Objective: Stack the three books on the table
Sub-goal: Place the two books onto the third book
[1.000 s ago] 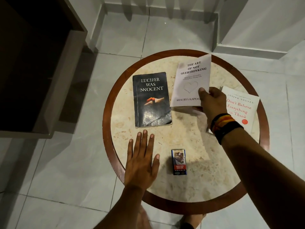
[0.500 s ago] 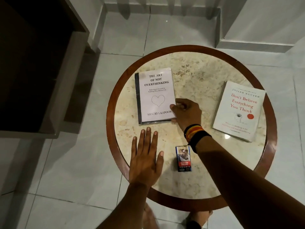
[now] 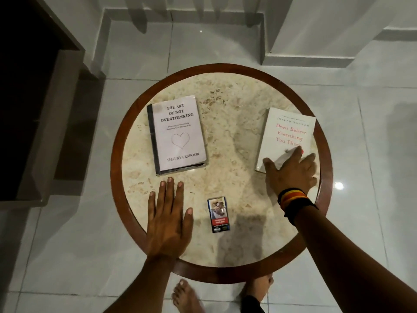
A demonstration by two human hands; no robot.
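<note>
Resting flat on the round counter (image 3: pixel 225 91), the left hand (image 3: pixel 168 220) lies with fingers spread, gripping nothing, just below the book "The Art of Not Overthinking" (image 3: pixel 178 134), which sits atop a dark book (image 3: pixel 151 136) showing only at its edge. The right hand (image 3: pixel 291 172) covers the near corner of "Don't Believe Everything You Think" (image 3: pixel 286 132) at the right, fingers splayed; whether it grips, I cannot tell. A small packet (image 3: pixel 218 215) lies between the hands
</note>
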